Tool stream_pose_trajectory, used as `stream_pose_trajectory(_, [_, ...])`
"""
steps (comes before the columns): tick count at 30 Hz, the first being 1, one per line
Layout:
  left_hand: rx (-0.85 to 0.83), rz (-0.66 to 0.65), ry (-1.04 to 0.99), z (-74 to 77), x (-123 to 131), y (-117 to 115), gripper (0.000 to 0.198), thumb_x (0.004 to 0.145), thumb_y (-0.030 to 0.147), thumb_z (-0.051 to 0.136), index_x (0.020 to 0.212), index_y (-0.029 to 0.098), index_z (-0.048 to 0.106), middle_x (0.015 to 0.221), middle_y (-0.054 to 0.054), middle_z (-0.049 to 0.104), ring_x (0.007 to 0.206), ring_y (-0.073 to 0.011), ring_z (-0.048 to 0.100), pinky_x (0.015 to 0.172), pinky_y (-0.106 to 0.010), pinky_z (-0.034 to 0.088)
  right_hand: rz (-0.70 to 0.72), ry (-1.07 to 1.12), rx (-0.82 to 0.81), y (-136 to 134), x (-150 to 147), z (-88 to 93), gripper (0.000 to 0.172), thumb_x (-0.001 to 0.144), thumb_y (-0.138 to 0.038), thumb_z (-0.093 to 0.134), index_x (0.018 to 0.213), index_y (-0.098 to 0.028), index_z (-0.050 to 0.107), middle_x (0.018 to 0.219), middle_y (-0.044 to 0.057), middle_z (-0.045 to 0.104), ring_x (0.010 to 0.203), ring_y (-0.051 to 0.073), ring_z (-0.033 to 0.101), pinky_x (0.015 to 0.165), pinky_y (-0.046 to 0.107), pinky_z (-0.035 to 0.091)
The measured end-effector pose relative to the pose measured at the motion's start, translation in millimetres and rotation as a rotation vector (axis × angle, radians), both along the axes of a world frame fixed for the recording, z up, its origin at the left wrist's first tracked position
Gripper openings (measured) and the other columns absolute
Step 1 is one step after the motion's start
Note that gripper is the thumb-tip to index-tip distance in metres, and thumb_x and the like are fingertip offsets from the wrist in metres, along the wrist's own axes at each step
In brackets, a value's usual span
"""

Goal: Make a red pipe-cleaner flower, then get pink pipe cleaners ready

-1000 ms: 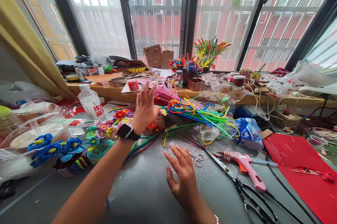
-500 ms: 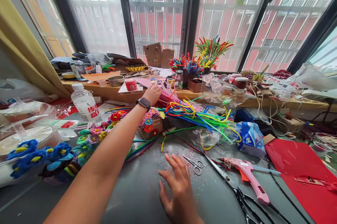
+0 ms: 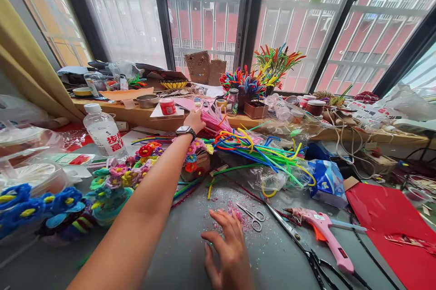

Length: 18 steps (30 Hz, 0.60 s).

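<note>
My left hand [image 3: 195, 120], with a watch on its wrist, reaches to the far edge of the table, at the left ends of a bundle of pink pipe cleaners [image 3: 216, 117]. Its fingertips are closed together; what they hold, if anything, is too small to make out. Over the grey table [image 3: 184, 244], my right hand [image 3: 226, 247] is held with its fingers apart and nothing in them. Just beyond it lie pink glitter bits and small scissors [image 3: 254, 217]. Green, blue and yellow pipe cleaners [image 3: 269, 154] lie right of the pink ones.
On the right are large scissors [image 3: 296, 235], a pink glue gun [image 3: 329, 235], a blue packet [image 3: 327, 181] and red sheets [image 3: 391, 222]. Fuzzy flowers [image 3: 68, 199] and a plastic bottle [image 3: 104, 131] stand on the left. Jars and potted pipe-cleaner plants line the sill [image 3: 136, 115].
The view has shifted slightly. My left hand has drawn its fingers in and turned at the pink bundle's ends. My right hand has barely moved, and more glitter shows beyond it.
</note>
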<state>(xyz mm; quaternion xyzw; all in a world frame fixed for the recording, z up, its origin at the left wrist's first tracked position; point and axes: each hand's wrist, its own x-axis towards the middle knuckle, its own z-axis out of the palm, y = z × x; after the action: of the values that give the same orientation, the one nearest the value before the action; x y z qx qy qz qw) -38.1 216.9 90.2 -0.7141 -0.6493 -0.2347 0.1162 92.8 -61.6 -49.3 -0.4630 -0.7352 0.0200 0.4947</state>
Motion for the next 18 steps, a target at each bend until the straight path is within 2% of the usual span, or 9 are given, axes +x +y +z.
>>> stream_pose_trajectory(2, [0.034,-0.016,-0.028,-0.5,2.0,-1.9,0.029,0.069,0.021,0.043,0.096,0.013,0.05,0.102,-0.016,0.048,0.086,-0.026,0.055,0.071,-0.035,0.043,0.012,-0.001,0.014,-0.8,2.1,7.6,0.018,0.071,-0.016,0.046,0.081,-0.025,0.058,0.108,0.004,0.056,0.105,0.023,0.048,0.091,0.048,0.035])
stream_pose_trajectory(4, [0.077,-0.049,-0.044,0.6,4.3,-3.7,0.029,0.07,0.021,0.043,0.097,0.012,0.048,0.105,-0.016,0.046,0.091,-0.0256,0.053,0.076,-0.035,0.042,0.021,-0.006,0.034,0.4,6.8,23.6,0.021,0.071,-0.015,0.045,0.085,-0.025,0.058,0.108,0.005,0.056,0.104,0.022,0.048,0.092,0.046,0.034])
stream_pose_trajectory(8, [0.127,-0.145,-0.054,6.3,6.1,-6.1,0.029,0.069,0.02,0.043,0.097,0.013,0.047,0.098,-0.012,0.051,0.094,-0.0226,0.051,0.081,-0.031,0.04,0.061,-0.067,0.034,24.6,21.4,73.7,0.026,0.074,-0.014,0.044,0.096,-0.022,0.055,0.106,0.006,0.057,0.103,0.019,0.048,0.09,0.04,0.037])
stream_pose_trajectory(11, [0.13,-0.209,-0.056,12.2,4.8,-9.1,0.029,0.069,0.021,0.043,0.097,0.014,0.046,0.088,-0.008,0.056,0.084,-0.0194,0.054,0.077,-0.029,0.041,0.07,-0.082,0.046,71.3,32.2,109.5,0.025,0.076,-0.018,0.044,0.098,-0.017,0.054,0.1,0.007,0.059,0.097,0.018,0.05,0.087,0.035,0.039])
stream_pose_trajectory(13, [0.134,-0.255,-0.058,16.5,4.4,-13.4,0.029,0.07,0.022,0.044,0.098,0.015,0.045,0.086,-0.006,0.057,0.08,-0.018,0.054,0.075,-0.029,0.042,0.029,-0.093,0.045,111.7,37.2,125.8,0.026,0.077,-0.019,0.043,0.101,-0.015,0.054,0.099,0.008,0.06,0.096,0.019,0.051,0.087,0.034,0.038])
stream_pose_trajectory(16, [0.169,-0.345,-0.058,22.8,7.4,-23.4,0.03,0.069,0.022,0.045,0.098,0.015,0.045,0.093,-0.006,0.057,0.081,-0.0172,0.054,0.076,-0.028,0.041,-0.079,-0.162,-0.052,168.5,38.7,138.5,0.032,0.077,-0.018,0.043,0.107,-0.01,0.051,0.104,0.01,0.058,0.097,0.019,0.05,0.088,0.031,0.038])
stream_pose_trajectory(18, [0.185,-0.359,-0.036,25.8,12.2,-30.6,0.031,0.069,0.021,0.045,0.1,0.015,0.044,0.092,-0.006,0.057,0.082,-0.0178,0.054,0.076,-0.029,0.041,-0.112,-0.258,-0.087,194.9,35.3,141.5,0.037,0.076,-0.017,0.045,0.112,-0.007,0.048,0.11,0.012,0.055,0.103,0.019,0.047,0.091,0.03,0.035])
